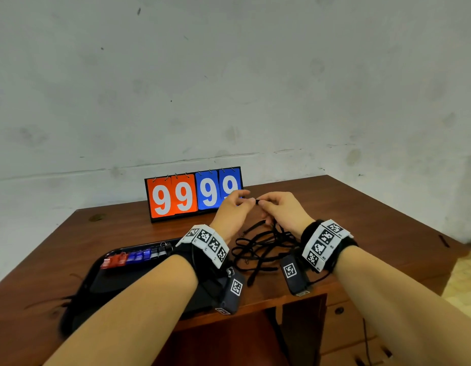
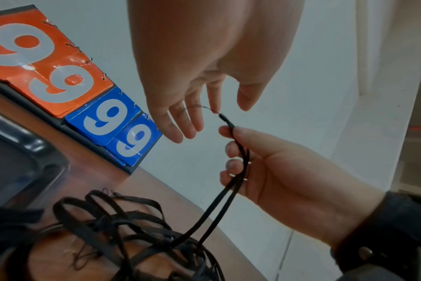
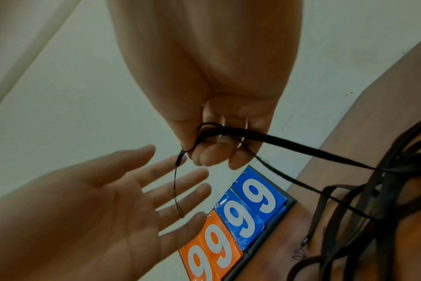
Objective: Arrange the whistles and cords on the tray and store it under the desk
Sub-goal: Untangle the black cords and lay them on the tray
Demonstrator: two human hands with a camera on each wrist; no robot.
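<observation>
The right hand (image 1: 281,207) pinches one black cord (image 2: 231,190) by its tip, raised above the cord tangle (image 1: 260,249) on the desk (image 1: 361,207); the left hand (image 1: 233,207), fingers spread, touches its thin end loop, whistles (image 1: 134,256) lined on the tray (image 1: 97,276) at left

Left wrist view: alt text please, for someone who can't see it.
The right hand pinches the end of a flat black cord rising from a tangled cord pile on the brown wooden desk, while the open left hand reaches toward its thin loop. An orange-and-blue flip scoreboard reads 9999.
</observation>
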